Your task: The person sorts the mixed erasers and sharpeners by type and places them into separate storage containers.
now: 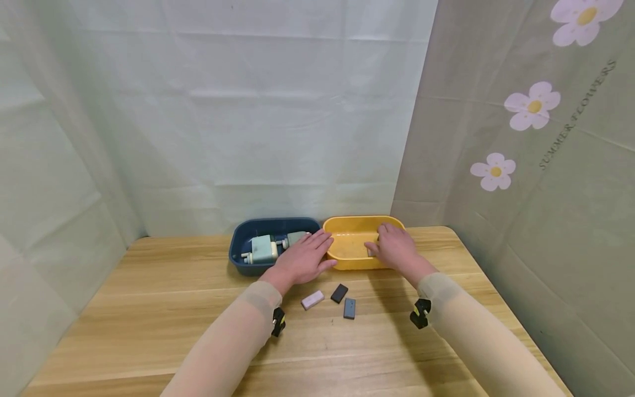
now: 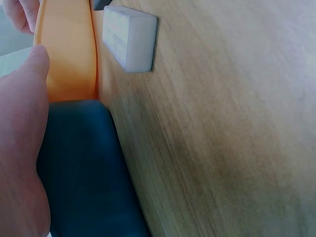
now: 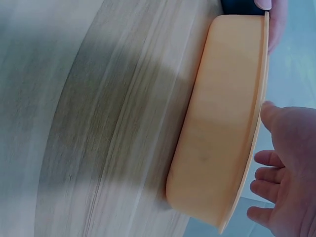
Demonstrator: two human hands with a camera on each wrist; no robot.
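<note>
My left hand [image 1: 308,258] lies with straight fingers over the neighbouring rims of a navy blue bin [image 1: 236,264] and a yellow bin [image 1: 357,264], and holds nothing. Above the right end of the yellow bin is my right hand [image 1: 397,245]. Its fingers are spread and loosely bent in the right wrist view, with nothing visible between them and the thumb. A small greyish block [image 1: 370,253] shows inside the yellow bin just below that thumb, partly hidden. In the blue bin lie a pale blue-green bottle [image 1: 263,249] with a pump and a grey-green bottle [image 1: 296,237].
In front of the bins, on the wooden table [image 1: 163,309], lie a pale pinkish block [image 1: 312,300], a black block [image 1: 339,293] and a blue-grey block [image 1: 349,309]. A pale curtain [image 1: 278,121] hangs behind, and a flowered curtain [image 1: 570,220] stands on the right.
</note>
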